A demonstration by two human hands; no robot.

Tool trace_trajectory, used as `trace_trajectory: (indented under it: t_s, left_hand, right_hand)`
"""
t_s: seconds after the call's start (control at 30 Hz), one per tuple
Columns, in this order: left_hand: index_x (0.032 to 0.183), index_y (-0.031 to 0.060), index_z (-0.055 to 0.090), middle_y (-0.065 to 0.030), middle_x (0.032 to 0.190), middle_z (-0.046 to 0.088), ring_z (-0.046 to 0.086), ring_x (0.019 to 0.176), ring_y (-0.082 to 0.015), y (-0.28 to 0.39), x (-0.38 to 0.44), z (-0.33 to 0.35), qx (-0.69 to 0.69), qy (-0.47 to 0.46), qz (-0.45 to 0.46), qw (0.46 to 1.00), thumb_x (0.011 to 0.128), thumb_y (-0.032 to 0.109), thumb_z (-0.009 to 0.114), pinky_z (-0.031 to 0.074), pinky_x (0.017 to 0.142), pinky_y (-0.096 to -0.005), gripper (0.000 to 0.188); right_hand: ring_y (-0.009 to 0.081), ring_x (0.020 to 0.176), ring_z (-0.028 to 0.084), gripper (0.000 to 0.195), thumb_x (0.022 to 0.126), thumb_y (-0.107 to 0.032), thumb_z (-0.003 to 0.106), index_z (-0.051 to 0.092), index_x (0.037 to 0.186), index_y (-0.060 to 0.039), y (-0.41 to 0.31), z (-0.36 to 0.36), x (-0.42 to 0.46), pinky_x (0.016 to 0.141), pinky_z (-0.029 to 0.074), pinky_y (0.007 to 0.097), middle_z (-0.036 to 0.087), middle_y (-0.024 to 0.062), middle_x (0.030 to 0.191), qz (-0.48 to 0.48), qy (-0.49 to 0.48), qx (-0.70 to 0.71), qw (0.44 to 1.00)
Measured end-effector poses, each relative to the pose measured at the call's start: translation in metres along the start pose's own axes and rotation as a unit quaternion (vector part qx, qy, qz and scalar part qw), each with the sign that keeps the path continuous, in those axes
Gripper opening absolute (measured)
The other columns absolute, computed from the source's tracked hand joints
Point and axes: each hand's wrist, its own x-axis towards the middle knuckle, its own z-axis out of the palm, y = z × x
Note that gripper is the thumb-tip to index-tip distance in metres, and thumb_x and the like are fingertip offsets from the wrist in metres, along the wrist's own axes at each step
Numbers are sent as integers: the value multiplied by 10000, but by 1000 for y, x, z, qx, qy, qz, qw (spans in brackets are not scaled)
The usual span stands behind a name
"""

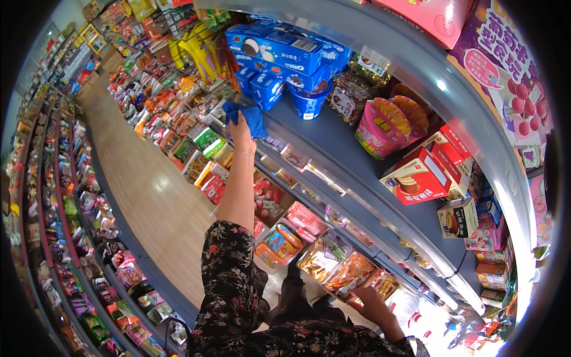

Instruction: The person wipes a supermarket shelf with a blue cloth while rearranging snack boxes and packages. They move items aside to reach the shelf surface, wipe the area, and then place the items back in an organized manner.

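My left hand (241,132) is stretched out ahead and grips a crumpled blue cloth (253,119). The cloth is at the clear front edging of a dark grey shelf (325,138). Just beyond it on that shelf stand blue Oreo cartons (272,47) and a blue tub (307,103). Low on the right, my right hand (369,304) hangs by the front rim of a bin of orange-wrapped snacks (352,270). Its fingers are bent, and whether they touch or hold anything is unclear.
Farther along the shelf are pink snack tubs (381,129) and red-and-cream biscuit boxes (415,176). An upper shelf edge (428,49) curves overhead, carrying a purple package (504,67). A wooden-look aisle floor (151,178) runs left, bordered by packed racks (84,223).
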Motion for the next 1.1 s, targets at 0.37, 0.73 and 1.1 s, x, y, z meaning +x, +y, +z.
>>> trace_trajectory:
  t_s: [0.37,0.73,1.1]
  left_hand:
    - [1405,-87,333,-285,1366,437,478,1240,-383,-111,-186,56,188,37,205,960,966,200,584,365,1065,-431,581]
    - [1369,-47,363,-317,1246,510,509,1156,-472,-200,-424,77,252,-272,90,925,905,218,619,391,1019,-478,593]
    - [1324,90,506,-46,1170,646,634,1048,-140,-77,-555,18,76,-598,-599,527,933,487,613,528,920,-328,567]
  right_hand:
    - [385,889,614,410,836,-287,697,607,1157,-49,0,19,-15,796,484,474,661,176,933,17,-19,-17,1000]
    - [348,818,670,441,847,-447,686,657,1070,-68,122,26,-102,756,516,464,676,166,867,-37,58,-91,994]
    - [315,1272,494,889,829,-577,627,273,1501,-115,41,-15,-161,1057,425,480,447,126,1430,-9,177,651,738]
